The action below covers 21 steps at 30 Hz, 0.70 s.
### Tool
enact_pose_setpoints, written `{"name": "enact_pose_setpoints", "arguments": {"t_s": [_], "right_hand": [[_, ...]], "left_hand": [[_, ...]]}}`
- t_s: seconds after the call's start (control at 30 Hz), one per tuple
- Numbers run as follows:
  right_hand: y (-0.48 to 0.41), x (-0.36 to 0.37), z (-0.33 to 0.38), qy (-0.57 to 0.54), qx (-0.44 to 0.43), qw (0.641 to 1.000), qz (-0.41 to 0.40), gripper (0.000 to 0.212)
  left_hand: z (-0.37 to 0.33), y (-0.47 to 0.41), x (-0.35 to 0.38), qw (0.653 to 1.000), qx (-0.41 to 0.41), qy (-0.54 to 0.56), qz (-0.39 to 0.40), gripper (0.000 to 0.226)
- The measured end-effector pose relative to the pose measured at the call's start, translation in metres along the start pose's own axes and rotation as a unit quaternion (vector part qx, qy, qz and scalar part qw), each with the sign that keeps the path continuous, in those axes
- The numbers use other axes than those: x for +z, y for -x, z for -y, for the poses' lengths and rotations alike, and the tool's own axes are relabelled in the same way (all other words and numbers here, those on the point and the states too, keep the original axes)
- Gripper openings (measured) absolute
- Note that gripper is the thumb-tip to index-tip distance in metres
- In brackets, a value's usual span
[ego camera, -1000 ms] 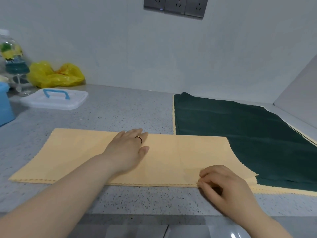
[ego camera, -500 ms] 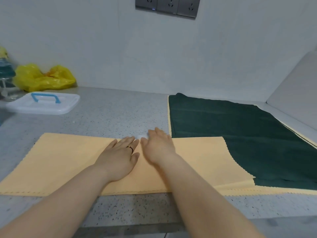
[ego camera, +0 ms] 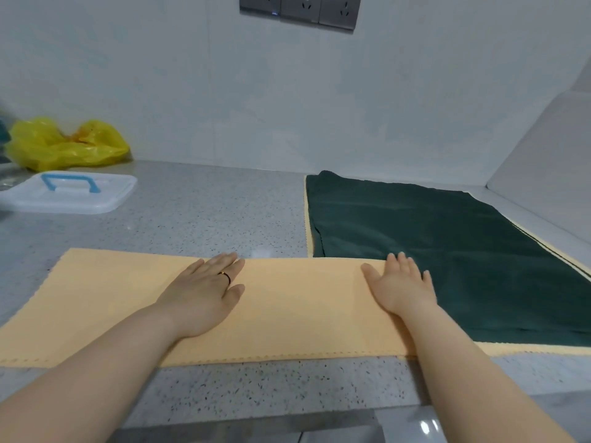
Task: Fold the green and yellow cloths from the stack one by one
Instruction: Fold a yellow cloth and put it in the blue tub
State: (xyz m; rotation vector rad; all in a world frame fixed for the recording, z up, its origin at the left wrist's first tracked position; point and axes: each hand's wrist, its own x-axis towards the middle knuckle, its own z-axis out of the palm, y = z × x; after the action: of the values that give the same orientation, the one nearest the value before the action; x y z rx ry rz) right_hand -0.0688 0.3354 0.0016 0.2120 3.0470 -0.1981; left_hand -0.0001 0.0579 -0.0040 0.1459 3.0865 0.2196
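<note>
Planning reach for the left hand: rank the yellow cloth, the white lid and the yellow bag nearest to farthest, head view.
1. yellow cloth, directly under the left hand.
2. white lid, farther back on the left.
3. yellow bag, beyond the lid, far left.

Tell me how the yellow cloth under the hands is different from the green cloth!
The yellow cloth is pale; the green cloth is dark. The yellow cloth is a long narrow strip near the front edge of the counter; the green cloth is spread wide, farther back on the right. The left hand and right hand lie flat on the yellow cloth; the green cloth is not held. Both cloths lie flat.
</note>
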Motion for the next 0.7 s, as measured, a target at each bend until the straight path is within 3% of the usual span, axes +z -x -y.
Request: {"name": "enact_pose_setpoints", "arguments": {"t_s": [0.13, 0.23, 0.3, 0.37, 0.43, 0.53, 0.7], "right_hand": [[0.002, -0.006, -0.011, -0.021, -0.015, 0.999, -0.027, 0.064], [0.022, -0.012, 0.001, -0.086, -0.075, 0.981, -0.155, 0.054], [0.049, -0.016, 0.019, -0.126, -0.22, 0.941, -0.223, 0.038], [0.085, -0.017, 0.042, -0.104, -0.409, 0.882, -0.211, 0.025], [0.11, -0.009, 0.059, -0.028, -0.512, 0.843, -0.161, 0.025], [0.116, 0.007, 0.072, 0.015, -0.538, 0.832, -0.132, 0.011], [0.103, 0.008, 0.082, 0.046, -0.495, 0.848, -0.183, 0.03]], "left_hand": [[0.022, 0.007, -0.007, 0.999, -0.034, -0.008, 0.003, 0.053], [0.028, 0.011, -0.009, 0.999, -0.045, -0.013, 0.011, 0.053], [0.028, 0.011, -0.009, 0.999, -0.049, -0.012, 0.009, 0.053], [0.029, 0.011, -0.01, 0.998, -0.056, -0.009, 0.01, 0.053], [0.031, 0.01, -0.011, 0.998, -0.064, -0.008, 0.01, 0.053], [0.036, 0.013, -0.012, 0.997, -0.079, -0.006, 0.006, 0.054], [0.05, 0.022, -0.014, 0.994, -0.11, -0.008, 0.002, 0.055]]}}
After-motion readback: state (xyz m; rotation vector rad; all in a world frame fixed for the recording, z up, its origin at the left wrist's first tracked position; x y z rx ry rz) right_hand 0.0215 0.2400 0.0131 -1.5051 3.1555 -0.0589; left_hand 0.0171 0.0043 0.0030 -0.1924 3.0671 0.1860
